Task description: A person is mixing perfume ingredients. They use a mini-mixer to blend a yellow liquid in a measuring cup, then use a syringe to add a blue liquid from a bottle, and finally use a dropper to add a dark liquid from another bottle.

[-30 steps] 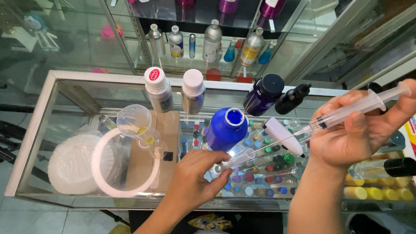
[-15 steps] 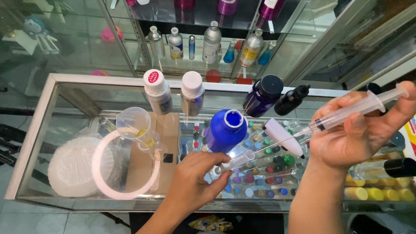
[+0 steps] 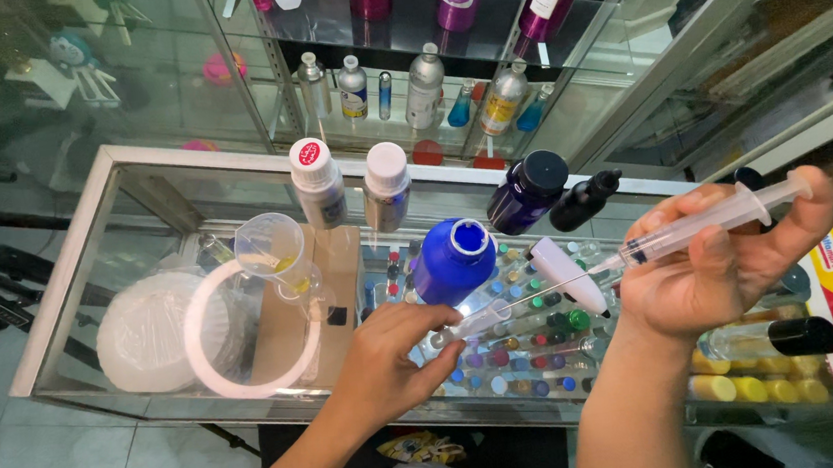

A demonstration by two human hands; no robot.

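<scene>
Over the glass counter (image 3: 78,264), I noted my right hand (image 3: 712,278) clamped on a syringe (image 3: 697,224), needle entering a small clear vial (image 3: 470,325) pinched by my left hand (image 3: 388,362). Beside it, an uncapped blue bottle (image 3: 451,261); contents indiscernible.

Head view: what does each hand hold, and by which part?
The right hand grips a clear plastic syringe by its barrel, thumb near the plunger. The left hand pinches a small clear vial by its body, under the needle.
</scene>
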